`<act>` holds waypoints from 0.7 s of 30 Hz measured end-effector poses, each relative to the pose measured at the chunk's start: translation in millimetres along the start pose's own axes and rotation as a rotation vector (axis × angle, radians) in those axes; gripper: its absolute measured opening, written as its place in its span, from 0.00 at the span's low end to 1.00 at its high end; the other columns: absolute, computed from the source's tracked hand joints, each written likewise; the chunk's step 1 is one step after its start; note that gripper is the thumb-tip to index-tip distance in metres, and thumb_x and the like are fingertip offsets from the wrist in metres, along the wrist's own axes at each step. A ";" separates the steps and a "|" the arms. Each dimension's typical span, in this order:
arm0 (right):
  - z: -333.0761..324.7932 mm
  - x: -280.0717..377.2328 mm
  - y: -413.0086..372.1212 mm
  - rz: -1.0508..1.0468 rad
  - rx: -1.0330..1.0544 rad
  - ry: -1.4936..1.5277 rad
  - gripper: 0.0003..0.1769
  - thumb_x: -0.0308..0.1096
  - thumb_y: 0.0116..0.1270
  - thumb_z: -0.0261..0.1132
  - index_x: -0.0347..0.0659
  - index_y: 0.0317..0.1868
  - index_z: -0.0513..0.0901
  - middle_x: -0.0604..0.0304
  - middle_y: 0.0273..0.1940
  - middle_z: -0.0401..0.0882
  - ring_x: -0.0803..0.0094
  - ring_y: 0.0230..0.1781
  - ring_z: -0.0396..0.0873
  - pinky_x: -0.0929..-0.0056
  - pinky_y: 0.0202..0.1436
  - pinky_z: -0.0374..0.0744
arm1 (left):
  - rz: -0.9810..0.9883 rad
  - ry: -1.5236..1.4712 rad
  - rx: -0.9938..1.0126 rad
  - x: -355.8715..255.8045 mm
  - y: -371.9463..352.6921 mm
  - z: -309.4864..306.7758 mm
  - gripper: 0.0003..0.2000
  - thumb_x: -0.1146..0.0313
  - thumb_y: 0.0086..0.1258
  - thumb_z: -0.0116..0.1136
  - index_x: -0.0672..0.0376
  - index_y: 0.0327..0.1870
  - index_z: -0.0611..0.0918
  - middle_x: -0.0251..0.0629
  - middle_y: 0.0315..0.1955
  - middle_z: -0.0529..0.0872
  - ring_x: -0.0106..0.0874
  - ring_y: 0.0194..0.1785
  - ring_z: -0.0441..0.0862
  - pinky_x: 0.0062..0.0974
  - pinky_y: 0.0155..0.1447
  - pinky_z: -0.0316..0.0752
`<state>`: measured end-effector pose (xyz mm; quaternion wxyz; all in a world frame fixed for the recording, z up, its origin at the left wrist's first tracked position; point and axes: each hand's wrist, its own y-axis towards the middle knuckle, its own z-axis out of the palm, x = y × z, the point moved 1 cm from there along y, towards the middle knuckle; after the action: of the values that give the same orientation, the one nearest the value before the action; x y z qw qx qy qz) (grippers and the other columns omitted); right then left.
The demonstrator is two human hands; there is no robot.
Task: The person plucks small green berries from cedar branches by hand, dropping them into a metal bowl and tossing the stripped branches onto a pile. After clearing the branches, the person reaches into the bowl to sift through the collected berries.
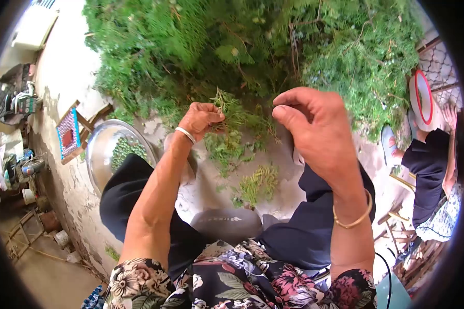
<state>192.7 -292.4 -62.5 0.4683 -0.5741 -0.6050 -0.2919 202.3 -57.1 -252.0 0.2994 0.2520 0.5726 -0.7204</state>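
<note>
Clamping sprig (233, 117) in left hand (201, 119), steadying it; right hand (314, 129) pinched shut beside it, contents unclear; bowl (99, 150) within left reach.

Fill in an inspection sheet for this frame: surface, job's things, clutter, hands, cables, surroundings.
Surface: pale concrete ground, rough, with green bits on it.
Job's things: green sprig in the left hand; heap of green plants ahead; metal bowl at left with small green pieces in it.
Clutter: small pile of greens between the knees.
Hands: left hand shut on the sprig; right hand curled shut, contents hidden.
Cables: dark cable, lower right.
Surroundings: another person at right; woven stool at left.
</note>
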 end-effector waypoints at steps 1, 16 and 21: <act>3.4 -2.2 1.5 -0.023 -0.018 0.006 0.08 0.27 0.58 0.64 0.28 0.33 0.80 0.47 0.23 0.79 0.64 0.25 0.81 0.73 0.30 0.75 | 0.032 -0.014 0.015 -22.8 -12.8 4.4 0.03 0.79 0.56 0.62 0.63 0.26 0.80 0.32 0.23 0.79 0.23 0.27 0.78 0.22 0.27 0.74; 43.0 26.0 19.4 -0.069 0.303 0.396 0.14 0.34 0.54 0.72 0.30 0.30 0.81 0.60 0.24 0.81 0.79 0.25 0.76 0.76 0.29 0.75 | 0.388 -0.144 0.377 -128.3 -125.0 51.8 0.08 0.73 0.66 0.57 0.71 0.37 0.80 0.36 0.26 0.82 0.25 0.27 0.81 0.24 0.31 0.79; 47.1 24.5 33.4 -0.071 0.004 0.635 0.05 0.27 0.58 0.69 0.34 0.31 0.83 0.67 0.27 0.81 0.85 0.24 0.72 0.82 0.28 0.73 | 0.403 -0.311 0.158 -140.9 -118.5 41.8 0.15 0.63 0.72 0.50 0.70 0.45 0.77 0.44 0.33 0.83 0.34 0.31 0.82 0.33 0.37 0.81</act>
<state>216.5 -234.5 -65.0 0.6243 -0.4318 -0.4489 -0.4714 213.8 -58.2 -63.5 0.5005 0.2700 0.3999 -0.7189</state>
